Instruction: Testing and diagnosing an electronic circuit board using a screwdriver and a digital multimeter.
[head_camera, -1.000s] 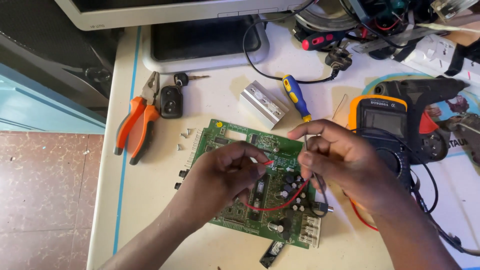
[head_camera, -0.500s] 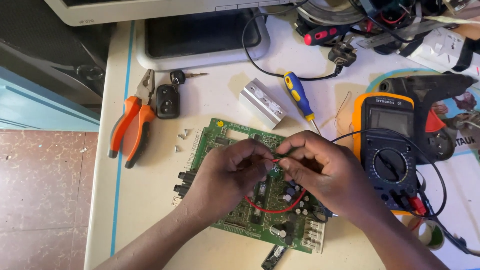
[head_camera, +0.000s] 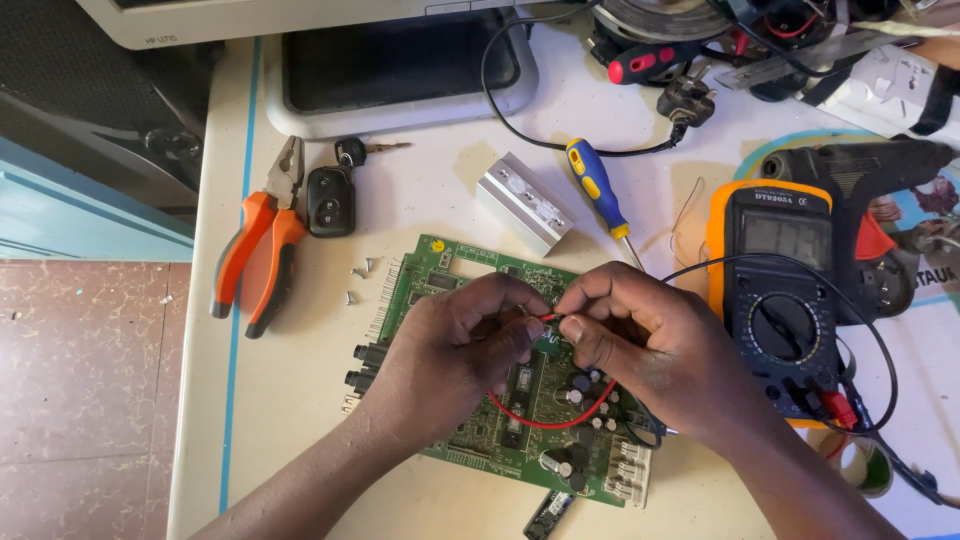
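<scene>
Two hands meet over a green circuit board (head_camera: 470, 400) that lies flat on the pale worktop (head_camera: 300, 400). The left hand (head_camera: 450, 350) has its fingers (head_camera: 515, 325) pinched narrow on the end of a thin red wire (head_camera: 550, 420). The right hand (head_camera: 650, 345) pinches the same wire end from the other side, fingers closed tight. The two sets of fingertips almost touch. The red wire hangs down in a loop below the hands and lies over the board.

Just to the right of the hands is an orange and black meter (head_camera: 785, 290) with a big round dial. A black lead (head_camera: 880, 340) curves from it. Above the board sit a small silver metal block (head_camera: 522, 200) and a screwdriver (head_camera: 598, 195) with a blue and yellow handle. To the left are pliers (head_camera: 258, 250) with orange grips, and a black car key (head_camera: 330, 195) is beside them. A few tiny screws (head_camera: 360, 272) lie near the top left corner of the board. A dark glue gun (head_camera: 870, 170) lies behind the meter.
</scene>
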